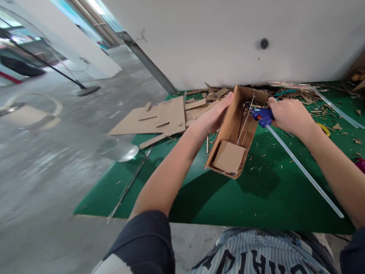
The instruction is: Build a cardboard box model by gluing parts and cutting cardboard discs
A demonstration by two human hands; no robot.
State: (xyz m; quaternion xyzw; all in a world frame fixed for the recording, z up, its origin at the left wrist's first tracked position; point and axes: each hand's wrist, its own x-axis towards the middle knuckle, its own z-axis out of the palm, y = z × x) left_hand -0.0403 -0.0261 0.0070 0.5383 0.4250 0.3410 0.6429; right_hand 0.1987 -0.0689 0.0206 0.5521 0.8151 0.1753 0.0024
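My left hand (216, 113) grips the left side of an open cardboard box (236, 118), holding it tilted above the green table. A square cardboard piece (230, 156) sits in the box's near end, and thin white strings (245, 122) run from it toward the far end. My right hand (288, 114) is closed around a blue hot glue gun (262, 115), whose front reaches into the box near its far end. From the back of the gun a long translucent glue stick (305, 173) sticks out toward me. The gun's tip is hard to make out inside the box.
Flat cardboard pieces (171, 116) lie at the table's left back. Cardboard scraps (316, 110) are strewn along the white wall (216, 45). Clear glue sticks (338, 108) lie at the right, and a thin clear rod (129, 186) crosses the green table (159, 190) at left.
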